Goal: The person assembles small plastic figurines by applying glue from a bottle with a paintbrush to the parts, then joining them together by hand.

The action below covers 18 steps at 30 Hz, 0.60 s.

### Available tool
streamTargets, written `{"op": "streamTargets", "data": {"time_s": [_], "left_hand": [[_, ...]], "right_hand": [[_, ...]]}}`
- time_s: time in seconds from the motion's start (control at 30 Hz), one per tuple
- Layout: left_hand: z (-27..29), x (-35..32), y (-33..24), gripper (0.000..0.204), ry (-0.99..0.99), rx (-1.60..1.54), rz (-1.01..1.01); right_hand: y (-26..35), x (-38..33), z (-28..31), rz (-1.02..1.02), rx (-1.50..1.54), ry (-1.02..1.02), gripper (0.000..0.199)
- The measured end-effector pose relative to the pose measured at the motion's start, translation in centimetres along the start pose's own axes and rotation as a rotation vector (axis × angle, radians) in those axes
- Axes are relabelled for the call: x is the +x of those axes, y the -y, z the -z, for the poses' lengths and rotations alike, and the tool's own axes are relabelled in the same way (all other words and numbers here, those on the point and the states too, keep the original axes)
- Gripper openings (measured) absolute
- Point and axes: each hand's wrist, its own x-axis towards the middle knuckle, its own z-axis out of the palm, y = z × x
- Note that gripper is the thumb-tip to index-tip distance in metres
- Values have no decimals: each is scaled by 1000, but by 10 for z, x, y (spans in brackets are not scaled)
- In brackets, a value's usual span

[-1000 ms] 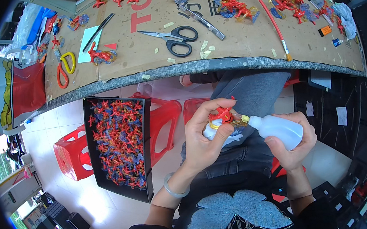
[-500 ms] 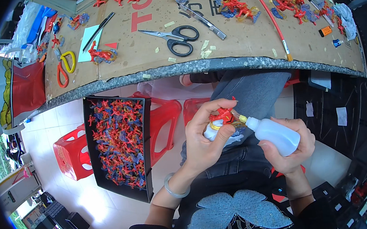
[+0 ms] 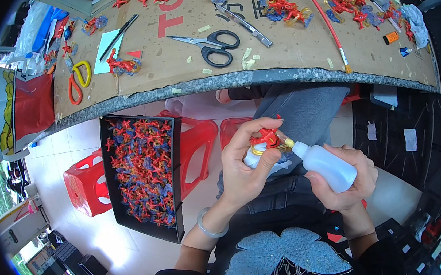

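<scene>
One left hand (image 3: 243, 172), clamped on red figure (image 3: 268, 139); one right hand (image 3: 360, 184), wrapped around white bottle (image 3: 331, 167); nozzle (image 3: 289, 142) best steadied, squeeze light.

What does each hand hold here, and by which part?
Left hand: a red figurine, between thumb and fingers, exact part unclear, with a white item beside it. Right hand: a white bottle, around its body.

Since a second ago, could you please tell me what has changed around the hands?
The right hand has shifted slightly left, bringing the white squeeze bottle along and swinging its base toward the person. Nothing was let go. The left hand still holds the red figurine.
</scene>
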Motion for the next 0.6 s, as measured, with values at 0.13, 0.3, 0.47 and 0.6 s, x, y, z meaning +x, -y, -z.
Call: {"op": "streamTargets", "data": {"time_s": [0.13, 0.3, 0.47, 0.6], "left_hand": [[0, 1, 1, 46, 7, 2, -6], [1, 1, 0, 46, 6, -2, 5], [4, 2, -2, 45, 16, -117, 59], [7, 5, -5, 48, 77, -210, 108]], "right_hand": [[-1, 1, -1, 15, -9, -12, 44], [-1, 0, -1, 7, -4, -5, 44], [-24, -8, 8, -178, 204, -213, 50], [-71, 29, 23, -397, 527, -270, 51]]}}
